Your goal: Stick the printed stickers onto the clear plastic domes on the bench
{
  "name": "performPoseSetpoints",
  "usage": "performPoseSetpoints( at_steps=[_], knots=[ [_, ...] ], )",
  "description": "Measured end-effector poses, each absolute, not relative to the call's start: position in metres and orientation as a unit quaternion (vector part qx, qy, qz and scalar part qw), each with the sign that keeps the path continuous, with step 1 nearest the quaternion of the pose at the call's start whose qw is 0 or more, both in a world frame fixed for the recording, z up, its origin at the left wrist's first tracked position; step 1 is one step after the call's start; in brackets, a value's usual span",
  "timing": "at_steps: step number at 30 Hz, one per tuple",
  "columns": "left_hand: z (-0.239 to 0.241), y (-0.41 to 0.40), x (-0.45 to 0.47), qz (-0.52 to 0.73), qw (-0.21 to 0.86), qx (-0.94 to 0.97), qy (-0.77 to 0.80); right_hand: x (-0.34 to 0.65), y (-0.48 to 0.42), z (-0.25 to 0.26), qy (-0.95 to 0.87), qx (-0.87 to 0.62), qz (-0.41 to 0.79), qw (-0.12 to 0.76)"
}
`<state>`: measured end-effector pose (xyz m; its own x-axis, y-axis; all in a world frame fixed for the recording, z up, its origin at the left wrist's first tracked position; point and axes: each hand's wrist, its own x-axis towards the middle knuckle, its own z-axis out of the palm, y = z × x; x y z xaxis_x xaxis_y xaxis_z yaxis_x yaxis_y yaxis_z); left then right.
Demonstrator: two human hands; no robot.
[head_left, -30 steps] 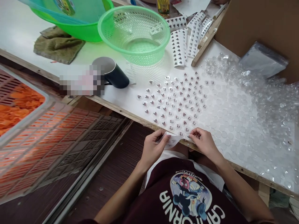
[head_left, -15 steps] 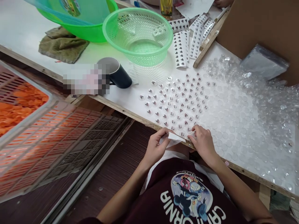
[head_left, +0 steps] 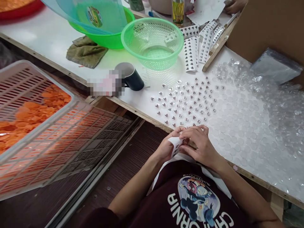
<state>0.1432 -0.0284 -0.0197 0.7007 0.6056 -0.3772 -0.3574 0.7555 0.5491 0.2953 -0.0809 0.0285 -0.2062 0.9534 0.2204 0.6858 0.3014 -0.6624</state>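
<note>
My left hand (head_left: 166,147) grips a curled white sticker sheet (head_left: 176,146) printed with small dark pictures, just in front of the table's wooden edge. My right hand (head_left: 200,144) bends over the sheet's right side, thumb and fingertips closing at its edge. Whether a single sticker is lifted between those fingertips cannot be seen. Just beyond both hands, several small clear discs (head_left: 187,119) bearing dark stickers lie spread on the white table. To their right spread many plain clear discs (head_left: 237,123), flat on the tabletop.
A heap of clear discs (head_left: 285,104) lies at the right. Further back are a green basket (head_left: 152,60), a dark mug (head_left: 135,79), a cloth (head_left: 86,52) and more sticker sheets (head_left: 190,55). A crate (head_left: 57,117) holds orange pieces at left. Another person's hand (head_left: 235,6) shows at top.
My right hand has moved left from the stickered discs to the sheet in my left hand. The sheet is now turned so its printed pictures show. The camera view has shifted left.
</note>
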Motion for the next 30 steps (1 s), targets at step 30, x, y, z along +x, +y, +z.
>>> performPoseSetpoints(
  at_steps=[30],
  knots=[
    [-0.014,-0.036,0.14,0.394,0.554,0.562,0.471,0.302,-0.086,0.02,-0.493,-0.666,0.307,0.467]
  ],
)
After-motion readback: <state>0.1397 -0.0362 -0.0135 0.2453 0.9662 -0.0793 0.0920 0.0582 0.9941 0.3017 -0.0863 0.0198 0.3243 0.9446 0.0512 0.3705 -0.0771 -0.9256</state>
